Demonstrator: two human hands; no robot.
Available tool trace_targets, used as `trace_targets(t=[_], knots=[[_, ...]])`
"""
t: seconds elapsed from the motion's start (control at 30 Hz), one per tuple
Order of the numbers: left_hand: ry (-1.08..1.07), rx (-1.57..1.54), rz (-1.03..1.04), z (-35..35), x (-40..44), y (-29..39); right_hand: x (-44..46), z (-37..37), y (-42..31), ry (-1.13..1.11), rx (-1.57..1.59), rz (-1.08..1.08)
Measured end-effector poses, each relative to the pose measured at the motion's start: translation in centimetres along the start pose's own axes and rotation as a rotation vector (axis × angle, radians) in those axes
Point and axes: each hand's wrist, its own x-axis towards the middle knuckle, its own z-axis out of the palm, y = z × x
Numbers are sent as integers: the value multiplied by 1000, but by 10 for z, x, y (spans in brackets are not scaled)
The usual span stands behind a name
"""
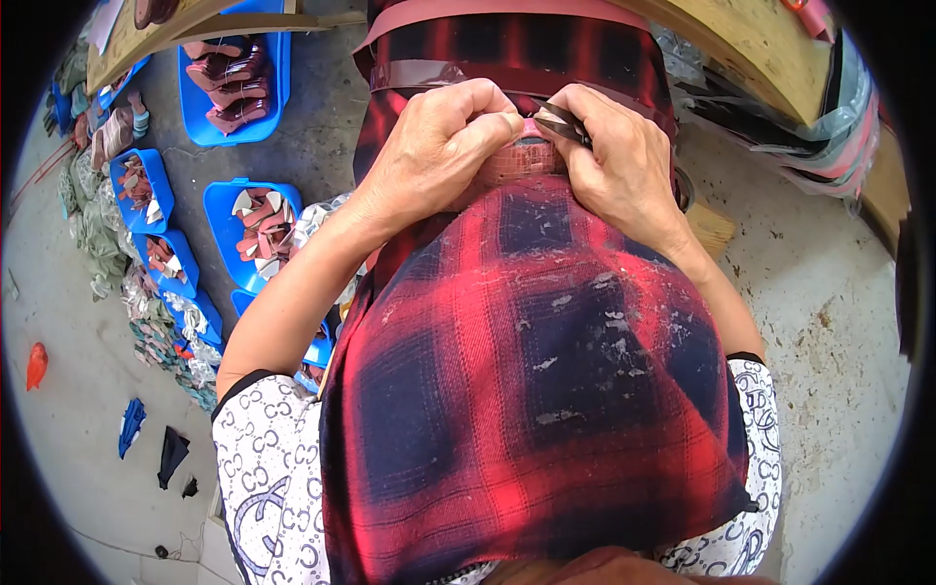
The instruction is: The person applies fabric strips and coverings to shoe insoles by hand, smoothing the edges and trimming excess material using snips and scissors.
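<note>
Both hands meet over my lap. My left hand (439, 146) is closed in a pinch, thumb against forefinger; what lies between the fingertips is too small to make out. In my right hand (624, 161) are small dark scissors (564, 127), their blades pointing toward the left fingertips. Directly below the blades sits a pinkish-red piece with a grid-like texture (517, 164), partly hidden by the hands. It rests against the red and navy plaid apron (526, 322), which carries whitish smears.
On the left floor stand several blue bins, one with bundled pink and maroon pieces (234, 93), another with loose pieces (263, 229). Plastic bags (97, 214) lie beyond. A wooden tabletop (751, 49) and plastic-wrapped sheets (829, 146) are at the right.
</note>
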Motion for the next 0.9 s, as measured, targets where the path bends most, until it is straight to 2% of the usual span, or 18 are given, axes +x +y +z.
trace_targets(t=[0.37, 0.47, 0.57, 0.6, 0.67, 0.73, 0.77, 0.83, 0.9], knots=[[4, -87, -79, 2, -5, 3, 0, -7, -2, -28, 22, -15], [21, -84, -98, 1, -14, 14, -1, -13, -4, 8, 124, -92], [67, -29, -60, -4, -16, 10, 4, -7, 3, 307, 201, -360], [81, -14, -60, -4, -18, 12, 1, -7, 5, 331, 240, -332], [107, 16, -63, -2, -23, 18, -12, -20, -14, 80, 524, 86], [129, -40, -92, -1, -24, 17, -15, -24, -20, -110, 593, 163], [141, -68, -105, 0, -24, 17, -15, -14, -13, -12, 538, -113], [140, -84, -86, 0, -24, 15, -7, -10, -1, 18, 318, -384], [140, -109, -79, 0, -22, 12, -9, -3, 2, 16, 272, -404]])
